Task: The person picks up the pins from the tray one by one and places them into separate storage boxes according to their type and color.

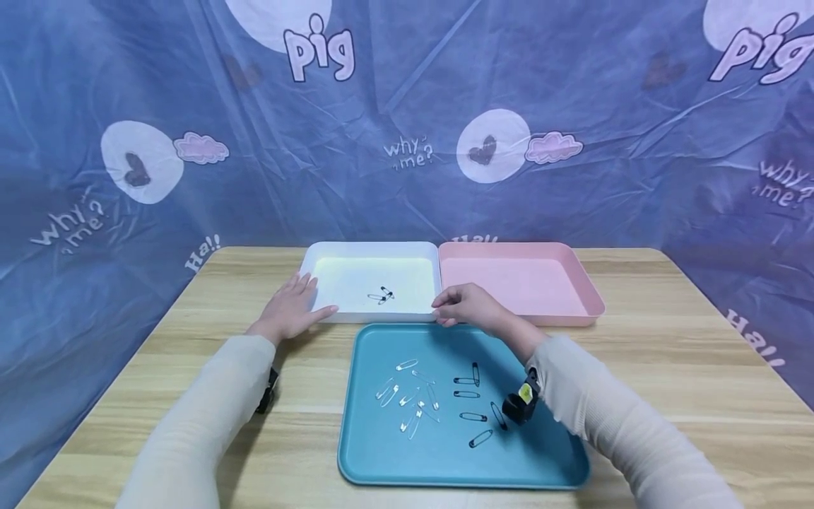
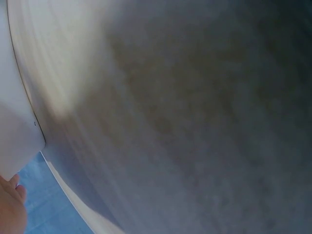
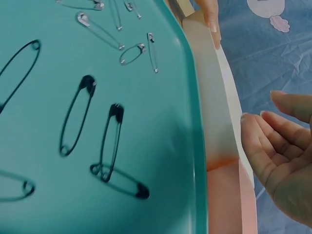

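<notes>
My left hand [image 1: 289, 307] rests at the left side of a white tray [image 1: 343, 276], fingers and thumb spread along its rim. A small cluster of black safety pins [image 1: 382, 300] lies inside that tray. At the tray's front right corner is my right hand [image 1: 473, 307], close to the pink tray's edge. The right wrist view shows this hand [image 3: 287, 161] with loosely bent fingers, thumb apart and nothing between them. Below it, a teal tray [image 1: 407, 463] bears silver safety pins [image 1: 396, 388] on the left and black safety pins [image 3: 116, 112] on the right.
A pink tray [image 1: 509, 276] adjoins the white one on the right. All three trays stand on a wooden table [image 1: 642, 339], the teal one in front. A blue patterned cloth [image 1: 407, 92] hangs behind the table. Each wrist wears a dark camera, such as the right camera [image 1: 520, 405].
</notes>
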